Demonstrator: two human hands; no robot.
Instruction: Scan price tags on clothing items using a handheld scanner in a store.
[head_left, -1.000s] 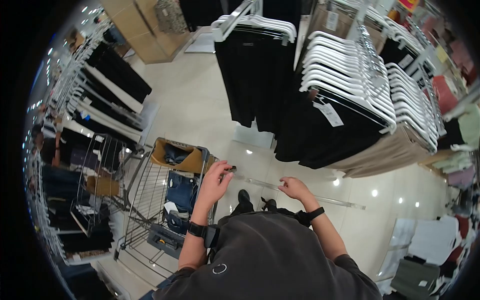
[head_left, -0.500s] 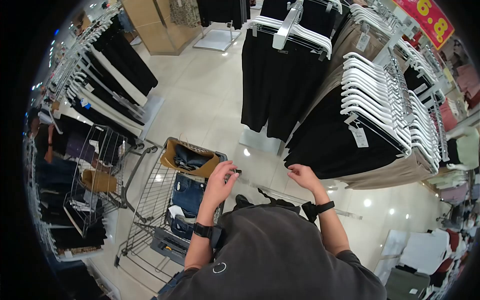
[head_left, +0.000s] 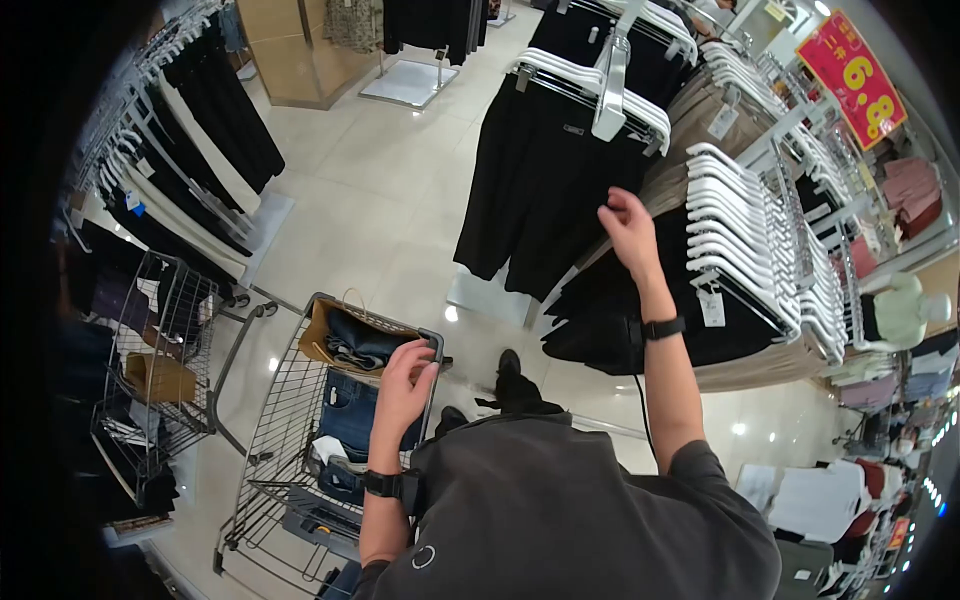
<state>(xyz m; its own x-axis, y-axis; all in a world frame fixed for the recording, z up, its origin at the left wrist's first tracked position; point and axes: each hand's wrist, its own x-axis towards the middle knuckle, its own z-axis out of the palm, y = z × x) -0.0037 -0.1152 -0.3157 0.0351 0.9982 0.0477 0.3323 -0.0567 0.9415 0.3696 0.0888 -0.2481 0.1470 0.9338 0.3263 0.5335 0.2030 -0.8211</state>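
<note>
My right hand (head_left: 632,235) is raised in front of the black trousers (head_left: 530,185) that hang from white hangers (head_left: 560,75) on the rack's front arm. Its fingers are loosely bent and hold nothing. Below its forearm hang more dark trousers (head_left: 590,325). My left hand (head_left: 404,385) hovers near the corner of the shopping cart (head_left: 435,345), fingers apart and empty. In the cart stand a brown paper bag (head_left: 315,335) with folded jeans (head_left: 360,335) in it, and further blue jeans (head_left: 352,410) lie behind the bag.
A row of white hangers (head_left: 725,200) with a price tag (head_left: 711,308) fills the rack at right, under a red price sign (head_left: 855,85). Another cart (head_left: 160,350) stands at left beside a rack of trousers (head_left: 215,120). Pale tiled floor (head_left: 370,200) lies between the racks.
My right hand has moved forward and up toward the hanging black trousers. My left hand has shifted left and a little back beside the cart. The view has turned slightly.
</note>
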